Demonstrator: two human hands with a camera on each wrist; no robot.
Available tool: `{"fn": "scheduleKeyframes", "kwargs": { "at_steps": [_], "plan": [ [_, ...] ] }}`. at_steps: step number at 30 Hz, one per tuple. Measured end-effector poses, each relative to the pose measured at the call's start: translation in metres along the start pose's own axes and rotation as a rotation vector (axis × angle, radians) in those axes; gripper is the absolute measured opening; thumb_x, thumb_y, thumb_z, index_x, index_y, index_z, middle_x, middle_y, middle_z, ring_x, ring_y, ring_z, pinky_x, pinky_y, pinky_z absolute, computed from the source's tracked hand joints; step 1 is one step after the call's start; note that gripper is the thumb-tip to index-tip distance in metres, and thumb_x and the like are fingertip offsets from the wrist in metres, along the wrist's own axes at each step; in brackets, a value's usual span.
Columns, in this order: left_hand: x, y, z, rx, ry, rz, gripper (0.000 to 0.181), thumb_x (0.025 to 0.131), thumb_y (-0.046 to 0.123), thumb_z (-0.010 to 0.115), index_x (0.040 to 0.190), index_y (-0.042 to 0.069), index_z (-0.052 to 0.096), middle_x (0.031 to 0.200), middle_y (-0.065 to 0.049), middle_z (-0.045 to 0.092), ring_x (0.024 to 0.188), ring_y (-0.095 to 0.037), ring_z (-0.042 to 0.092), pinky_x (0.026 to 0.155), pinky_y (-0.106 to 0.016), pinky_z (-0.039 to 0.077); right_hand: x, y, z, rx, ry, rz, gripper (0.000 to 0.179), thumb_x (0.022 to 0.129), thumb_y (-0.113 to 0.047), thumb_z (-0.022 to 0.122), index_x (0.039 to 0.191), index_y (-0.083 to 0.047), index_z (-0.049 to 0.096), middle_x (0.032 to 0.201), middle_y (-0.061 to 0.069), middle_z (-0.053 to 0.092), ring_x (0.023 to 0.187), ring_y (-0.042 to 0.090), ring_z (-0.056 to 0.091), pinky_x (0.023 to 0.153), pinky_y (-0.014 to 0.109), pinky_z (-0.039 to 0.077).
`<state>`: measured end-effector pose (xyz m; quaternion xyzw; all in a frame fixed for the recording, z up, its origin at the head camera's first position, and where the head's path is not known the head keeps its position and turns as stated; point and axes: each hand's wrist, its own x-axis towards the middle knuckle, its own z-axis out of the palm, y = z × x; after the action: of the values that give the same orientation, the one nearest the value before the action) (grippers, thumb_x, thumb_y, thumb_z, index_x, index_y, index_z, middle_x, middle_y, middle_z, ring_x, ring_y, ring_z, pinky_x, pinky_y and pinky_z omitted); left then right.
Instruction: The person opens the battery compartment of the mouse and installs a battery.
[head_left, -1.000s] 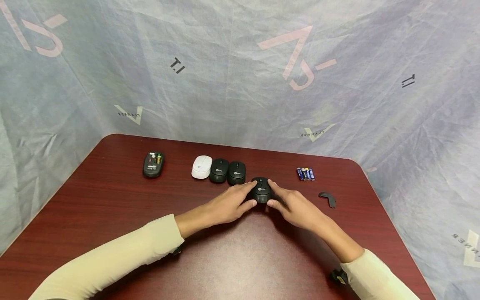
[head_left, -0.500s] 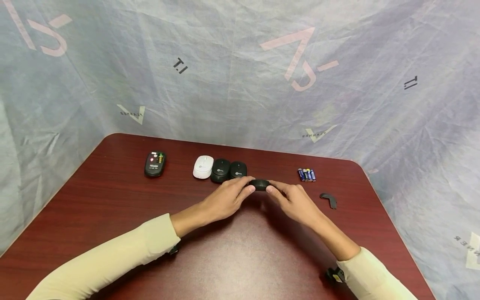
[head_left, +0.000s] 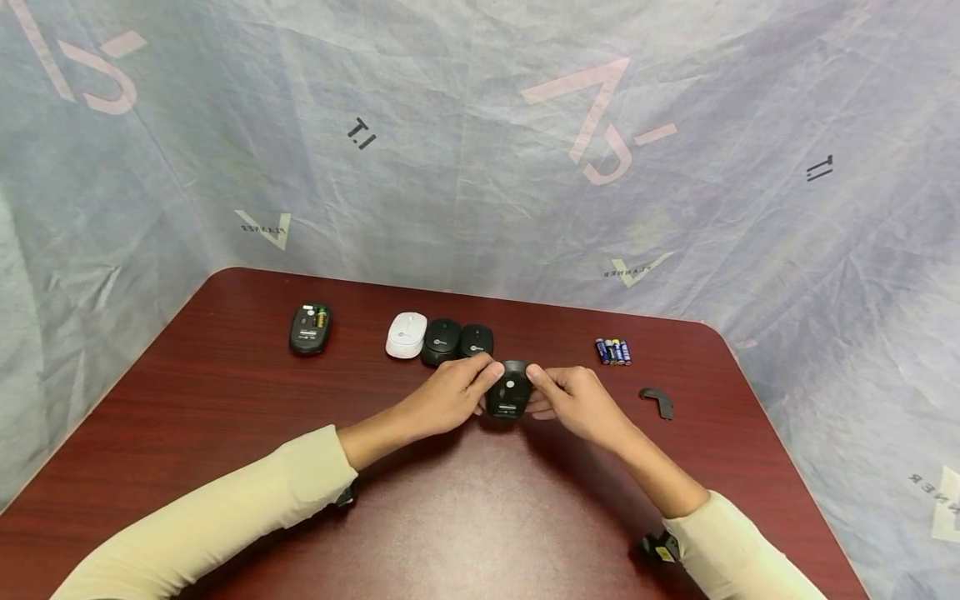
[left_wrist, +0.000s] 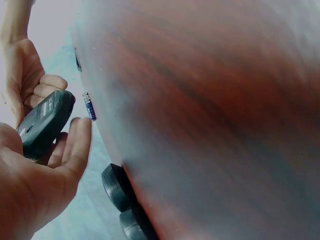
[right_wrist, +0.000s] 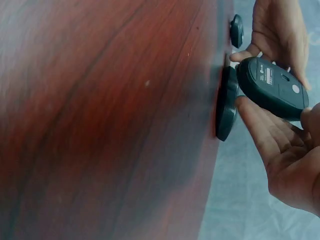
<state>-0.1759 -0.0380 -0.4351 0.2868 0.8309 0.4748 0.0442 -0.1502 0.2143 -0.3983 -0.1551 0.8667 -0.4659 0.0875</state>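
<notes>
A black computer mouse [head_left: 507, 397] is held between both hands, its underside with a label and a round pale sticker facing up towards the head camera. My left hand [head_left: 448, 395] grips its left side, thumb on the edge nearest the backdrop. On the opposite side my right hand [head_left: 585, 403] grips it the same way. In the right wrist view the mouse [right_wrist: 274, 89] is raised off the table, its battery cover closed. Fingers of both hands pass beneath it and are partly hidden in the head view.
A white mouse [head_left: 407, 335] and two black mice [head_left: 442, 340] stand in a row behind the left hand. Far left lies an upturned mouse [head_left: 311, 327] with its battery bay uncovered. Several batteries [head_left: 613, 351] and a curved black cover [head_left: 657, 402] lie to the right.
Both hands have lifted the black mouse from the table and turned it over. Its logo side faced up before; now its underside does. The other things have stayed in place.
</notes>
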Motion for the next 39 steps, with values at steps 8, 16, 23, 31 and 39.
{"fn": "scheduleKeyframes", "kwargs": {
  "at_steps": [8,16,23,31,39],
  "plan": [
    [-0.002,0.009,-0.007,-0.284,-0.019,-0.129,0.041,0.124,0.039,0.047,0.132,0.006,0.069,0.106,-0.017,0.082,0.080,-0.022,0.082,0.079,-0.045,0.074,0.006,0.005,0.002,0.247,-0.017,-0.022,0.039,0.120,-0.019,0.059,0.139,0.013,0.070,0.120,0.033,0.081,0.103,0.030,0.086,0.087,0.040,0.074],
    [-0.005,0.009,-0.008,-0.478,-0.009,-0.172,0.038,0.124,0.030,0.049,0.148,0.004,0.063,0.109,-0.024,0.079,0.077,-0.025,0.083,0.074,-0.053,0.074,0.005,0.008,0.005,0.244,-0.050,-0.042,0.044,0.112,-0.009,0.071,0.153,0.006,0.063,0.135,0.033,0.076,0.113,0.029,0.083,0.096,0.048,0.073],
    [-0.009,0.008,-0.010,-0.488,-0.001,-0.118,0.041,0.122,0.021,0.053,0.163,0.019,0.056,0.126,-0.027,0.073,0.083,-0.026,0.082,0.075,-0.052,0.075,0.004,0.007,0.011,0.365,-0.062,-0.079,0.053,0.111,-0.004,0.070,0.162,-0.004,0.057,0.139,0.036,0.072,0.109,0.017,0.082,0.093,0.052,0.073],
    [-0.011,0.005,-0.013,-0.520,-0.018,-0.056,0.055,0.114,0.007,0.067,0.166,0.011,0.051,0.137,-0.032,0.070,0.089,-0.027,0.084,0.077,-0.061,0.073,0.004,0.006,0.014,0.361,-0.043,-0.131,0.063,0.107,0.000,0.074,0.166,-0.010,0.055,0.143,0.034,0.068,0.115,0.015,0.079,0.092,0.058,0.072],
    [-0.014,0.003,-0.011,-0.552,-0.040,-0.089,0.054,0.113,0.005,0.067,0.164,0.014,0.053,0.132,-0.029,0.068,0.096,-0.025,0.083,0.079,-0.060,0.073,0.005,0.004,0.017,0.228,-0.003,-0.183,0.055,0.106,-0.002,0.076,0.159,-0.011,0.063,0.132,0.026,0.077,0.108,0.020,0.081,0.082,0.043,0.075]
  ]
}}
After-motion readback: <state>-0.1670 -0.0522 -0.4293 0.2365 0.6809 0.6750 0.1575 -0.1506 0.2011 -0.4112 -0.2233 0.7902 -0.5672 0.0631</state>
